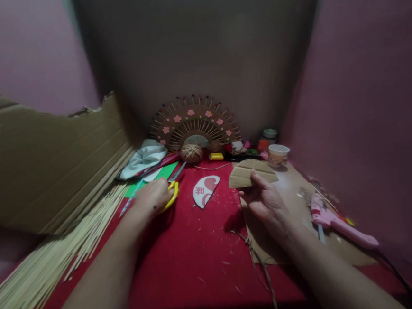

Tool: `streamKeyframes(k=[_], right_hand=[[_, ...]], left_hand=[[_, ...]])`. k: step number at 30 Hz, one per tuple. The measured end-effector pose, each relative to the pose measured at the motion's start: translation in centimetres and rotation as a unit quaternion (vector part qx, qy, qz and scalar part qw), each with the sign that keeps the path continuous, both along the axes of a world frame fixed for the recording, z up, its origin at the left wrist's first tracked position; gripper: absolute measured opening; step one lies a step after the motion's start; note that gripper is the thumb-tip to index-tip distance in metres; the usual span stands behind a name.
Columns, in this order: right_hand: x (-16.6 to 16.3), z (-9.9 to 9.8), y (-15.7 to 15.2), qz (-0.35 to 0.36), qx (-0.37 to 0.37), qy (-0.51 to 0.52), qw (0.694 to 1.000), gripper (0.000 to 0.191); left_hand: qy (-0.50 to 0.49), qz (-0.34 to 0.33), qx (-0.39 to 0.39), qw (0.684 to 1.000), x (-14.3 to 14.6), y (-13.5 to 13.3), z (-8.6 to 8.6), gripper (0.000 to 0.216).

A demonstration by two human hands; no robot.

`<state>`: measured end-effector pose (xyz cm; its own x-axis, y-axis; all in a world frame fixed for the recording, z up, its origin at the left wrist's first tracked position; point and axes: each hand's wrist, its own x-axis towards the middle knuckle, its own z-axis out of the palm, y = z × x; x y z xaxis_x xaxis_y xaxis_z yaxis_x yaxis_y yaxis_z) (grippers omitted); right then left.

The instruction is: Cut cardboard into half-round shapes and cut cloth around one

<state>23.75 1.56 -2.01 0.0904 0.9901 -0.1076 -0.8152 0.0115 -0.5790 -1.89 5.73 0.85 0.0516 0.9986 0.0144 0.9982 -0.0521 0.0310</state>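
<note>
My left hand [155, 194] is closed at the yellow handles of a pair of scissors [174, 192], low over the left part of the table, blades pointing away from me. Between the thumb and fingers of my right hand [264, 200] is a half-round piece of cardboard [246, 172], its plain brown side towards me. A second half-round cardboard piece [202, 193], white with red print, lies on the red cloth [186, 265] between my hands. Beyond the scissors is a green sheet [166, 173]. The fingers of my left hand are partly hidden.
Thin sticks [67, 251] and a large cardboard sheet [56, 161] line the left side. A decorated fan [190, 113] stands behind a twine ball [191, 153]. On the right are a cup [278, 156], a pink glue gun [340, 222] and a cardboard mat [266, 245]. Twine [262, 264] hangs over the front edge.
</note>
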Motion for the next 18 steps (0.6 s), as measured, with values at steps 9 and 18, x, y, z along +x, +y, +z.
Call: streamKeyframes(k=[9,18], right_hand=[[0.4,1.0,1.3,-0.006,0.009,-0.031,0.999,0.012],[1.7,-0.1,1.2,-0.069,0.044,-0.088,0.993,0.017]], left_hand=[[-0.027,-0.151,0.045,0.987,3.4,-2.2,-0.4,0.037],[-0.127,-0.438,0.008,0.890,10.9,-11.2,-3.3,0.047]])
